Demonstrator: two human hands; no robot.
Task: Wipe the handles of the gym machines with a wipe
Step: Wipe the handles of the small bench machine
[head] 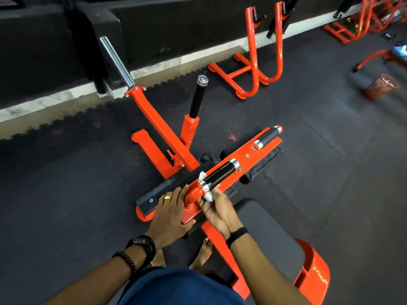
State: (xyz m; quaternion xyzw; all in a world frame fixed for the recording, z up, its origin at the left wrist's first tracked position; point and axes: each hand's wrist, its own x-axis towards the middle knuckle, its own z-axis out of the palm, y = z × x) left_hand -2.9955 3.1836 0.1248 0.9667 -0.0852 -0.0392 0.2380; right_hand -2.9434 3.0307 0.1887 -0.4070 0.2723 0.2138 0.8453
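1. Left hand (170, 213) lies flat on the near end of the orange machine arm (246, 158), fingers straight and spread, gold ring on one finger; it holds nothing.
2. Right hand (217, 211) is at the near end of the near black handle (218, 173), fingers curled round a white wipe (208, 195); the hand is motion-blurred, so the exact finger placement is unclear.
3. Wipe is wrapped round the handle's near metal collar; white bits show above the collar and below it at the fingertips.
4. Near handle runs diagonally along the arm, glossy black, silver collars at both ends.
5. Far black handle (267, 137) sits further up the same arm, untouched, well apart from both hands.
6. Upright black grip (197, 100) stands on an orange post behind the arm.
7. Chrome sleeve (116, 61) angles up from the frame at upper left.
8. Black seat pad (268, 234) lies just right of the right forearm.
9. Black rubber floor mat (66, 183) is under the machine; bare feet show below the hands.
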